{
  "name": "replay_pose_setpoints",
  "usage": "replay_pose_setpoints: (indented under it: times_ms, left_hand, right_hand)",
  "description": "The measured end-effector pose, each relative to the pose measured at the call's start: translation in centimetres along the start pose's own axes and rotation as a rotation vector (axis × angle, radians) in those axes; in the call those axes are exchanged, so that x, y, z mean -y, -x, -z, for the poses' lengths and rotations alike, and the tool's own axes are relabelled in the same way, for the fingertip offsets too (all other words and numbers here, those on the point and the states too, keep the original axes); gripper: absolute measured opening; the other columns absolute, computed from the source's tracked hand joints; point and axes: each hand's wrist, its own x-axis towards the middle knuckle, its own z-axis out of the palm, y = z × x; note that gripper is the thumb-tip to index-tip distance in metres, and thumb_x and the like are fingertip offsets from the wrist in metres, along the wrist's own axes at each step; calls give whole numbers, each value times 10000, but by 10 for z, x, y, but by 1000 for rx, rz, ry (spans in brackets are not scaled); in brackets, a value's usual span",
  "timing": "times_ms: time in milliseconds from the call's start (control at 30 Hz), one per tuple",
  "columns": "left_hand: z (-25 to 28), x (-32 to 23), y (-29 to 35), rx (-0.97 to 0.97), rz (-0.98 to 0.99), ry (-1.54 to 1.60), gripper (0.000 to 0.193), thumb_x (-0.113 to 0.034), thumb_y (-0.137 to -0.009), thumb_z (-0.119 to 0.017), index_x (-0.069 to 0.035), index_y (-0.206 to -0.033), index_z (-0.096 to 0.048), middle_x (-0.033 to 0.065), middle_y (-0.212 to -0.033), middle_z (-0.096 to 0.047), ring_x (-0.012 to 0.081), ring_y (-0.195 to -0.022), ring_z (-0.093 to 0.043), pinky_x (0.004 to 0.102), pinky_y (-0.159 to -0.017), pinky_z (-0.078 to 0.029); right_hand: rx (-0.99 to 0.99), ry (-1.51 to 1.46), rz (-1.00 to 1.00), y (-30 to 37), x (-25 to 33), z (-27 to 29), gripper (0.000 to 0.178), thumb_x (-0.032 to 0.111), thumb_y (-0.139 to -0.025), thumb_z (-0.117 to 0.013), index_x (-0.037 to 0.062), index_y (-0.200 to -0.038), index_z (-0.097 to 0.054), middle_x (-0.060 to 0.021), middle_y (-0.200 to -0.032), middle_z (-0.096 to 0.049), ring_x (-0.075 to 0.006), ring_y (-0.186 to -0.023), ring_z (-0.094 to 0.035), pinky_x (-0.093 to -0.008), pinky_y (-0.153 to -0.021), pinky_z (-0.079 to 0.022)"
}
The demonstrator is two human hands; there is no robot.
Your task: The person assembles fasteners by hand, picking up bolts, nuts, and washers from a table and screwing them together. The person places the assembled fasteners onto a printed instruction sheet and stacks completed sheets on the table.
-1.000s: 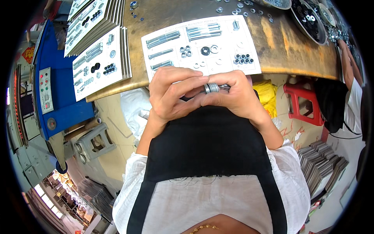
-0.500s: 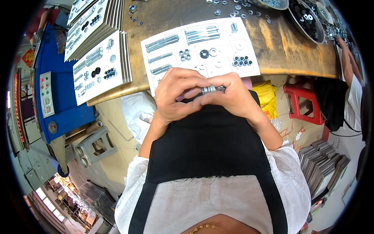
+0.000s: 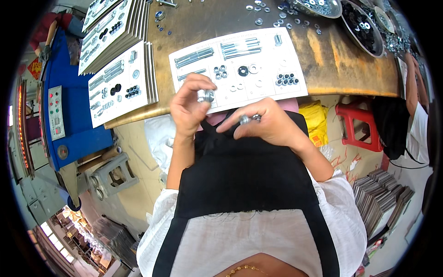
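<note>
Seen from above, a person in a black cloth apron (image 3: 249,175) faces a worn brown surface (image 3: 355,76). The left hand (image 3: 186,111) is raised in front of the lower left part of a large white rectangular card (image 3: 272,91), its grip closed on a short stack of shiny silver ring-shaped pieces (image 3: 206,96). The right hand (image 3: 270,123), apart from it, is over the apron, its grip curled around a few small silver metal pieces (image 3: 249,119), index finger stretched leftward.

The card lies on the surface and looks largely filled: long silver bolts (image 3: 240,49) across the upper part, four silver nuts (image 3: 223,69) and a round black washer (image 3: 242,71) in the middle, and dark-centred nuts (image 3: 285,81) in rows at right. Whether these are loose or printed cannot be told. Pale rings (image 3: 283,63) at right and lower centre seem to be unfilled places, since the front card of the white stack (image 3: 122,83) at left shows a shinier ring. The lower left corner is partly hidden.

Small print along the card's far edge is too blurred to read. A red diamond-shaped sign (image 3: 34,68) at far left bears yellow characters. No brand is legible.
</note>
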Motion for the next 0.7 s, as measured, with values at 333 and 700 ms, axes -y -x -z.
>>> replay_pose_setpoints:
  times_ms: [333,700]
  left_hand:
    - [11,52,7,439,-89,-1370,226,-161,-754,-725,-81,-959,-675,69,-858,-609,256,-884,-553,376,-812,-407]
    - [10,14,-5,243,89,-871,191,-161,-747,-723,-58,-907,-708,81,-927,-637,226,-866,-600,345,-793,-453]
  right_hand:
    - [200,34,-167,-2,4,-10,210,179,-780,-793,137,-985,-781,23,-668,-642,-44,-563,-373,-224,-536,-327]
    - [0,251,-51,0,9,-7,227,238,-766,-810,103,-943,-769,-37,-801,-721,-86,-564,-512,-236,-543,-414]
